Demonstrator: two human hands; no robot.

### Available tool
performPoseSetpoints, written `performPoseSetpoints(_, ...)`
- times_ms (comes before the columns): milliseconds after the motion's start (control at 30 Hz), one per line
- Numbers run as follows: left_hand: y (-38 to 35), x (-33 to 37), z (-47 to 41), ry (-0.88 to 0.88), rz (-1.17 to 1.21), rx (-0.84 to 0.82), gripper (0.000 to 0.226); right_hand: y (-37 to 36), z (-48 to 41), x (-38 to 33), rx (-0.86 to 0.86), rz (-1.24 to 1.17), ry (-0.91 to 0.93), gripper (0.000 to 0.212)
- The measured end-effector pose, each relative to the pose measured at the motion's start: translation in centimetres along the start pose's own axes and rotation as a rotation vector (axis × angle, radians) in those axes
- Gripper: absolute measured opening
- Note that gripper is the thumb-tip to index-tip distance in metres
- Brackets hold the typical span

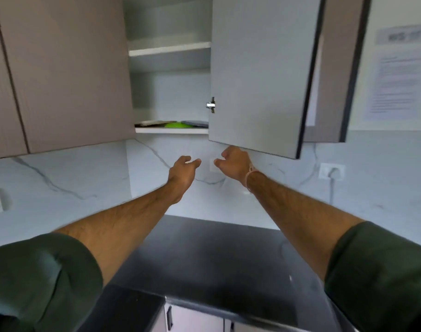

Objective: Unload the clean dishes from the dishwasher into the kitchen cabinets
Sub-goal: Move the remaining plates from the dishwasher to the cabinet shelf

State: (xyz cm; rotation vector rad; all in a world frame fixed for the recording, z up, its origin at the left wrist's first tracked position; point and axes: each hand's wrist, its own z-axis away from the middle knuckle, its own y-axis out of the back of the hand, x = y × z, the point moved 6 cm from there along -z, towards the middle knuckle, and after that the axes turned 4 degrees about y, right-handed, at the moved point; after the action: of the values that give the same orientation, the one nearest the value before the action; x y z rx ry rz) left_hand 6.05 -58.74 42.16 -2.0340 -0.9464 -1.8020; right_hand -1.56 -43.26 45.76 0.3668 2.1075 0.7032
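Green and grey flat dishes (178, 124) sit shelved in the open grey cabinet (171, 131) mid-frame; left hand (184, 170) and right hand (233, 161) are loosely curled, empty.

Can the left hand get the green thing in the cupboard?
Probably yes. The door is swung open, the left hand is empty just below the shelf, and nothing stands between it and the green thing.

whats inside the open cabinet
A green item lies on the bottom shelf between flat dark pieces. The top of the upper shelf is hidden from below, as is anything further back.
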Motion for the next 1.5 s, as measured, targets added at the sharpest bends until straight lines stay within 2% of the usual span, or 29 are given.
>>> performPoseSetpoints(300,-9.9,-4.5,14.9,0.063,-0.166,-0.227,0.045,5.2,17.1,9.1,-0.085,0.182,-0.182,0.049)
performPoseSetpoints(533,-21.5,-10.0,23.4,0.065,-0.245,-0.536,0.037,11.4,29.0,21.3,-0.066,0.225,-0.420,0.041)
performPoseSetpoints(933,-47.4,-24.7,38.7,0.314,-0.319,-0.865,0.010,20.8,49.0,49.7,-0.097,0.223,-0.834,0.032)
performPoseSetpoints(1067,-56.6,-31.4,43.5,0.386,-0.400,-0.926,0.011,21.9,55.0,60.9,-0.166,0.201,-0.948,0.029)
performPoseSetpoints(1200,-65.6,-38.8,48.4,0.459,-0.447,-1.013,0.025,21.7,61.6,72.1,-0.128,0.173,-1.104,0.028)
performPoseSetpoints(1367,-75.4,-47.2,53.6,0.601,-0.487,-1.132,0.032,21.5,68.2,85.1,-0.113,0.166,-1.299,0.039)
performPoseSetpoints(1433,-78.9,-50.4,55.4,0.592,-0.499,-1.152,0.020,21.3,70.4,89.7,-0.091,0.163,-1.357,0.042)
performPoseSetpoints(1500,-81.9,-52.7,56.9,0.599,-0.498,-1.139,0.025,21.1,72.4,94.0,-0.083,0.189,-1.410,0.042)
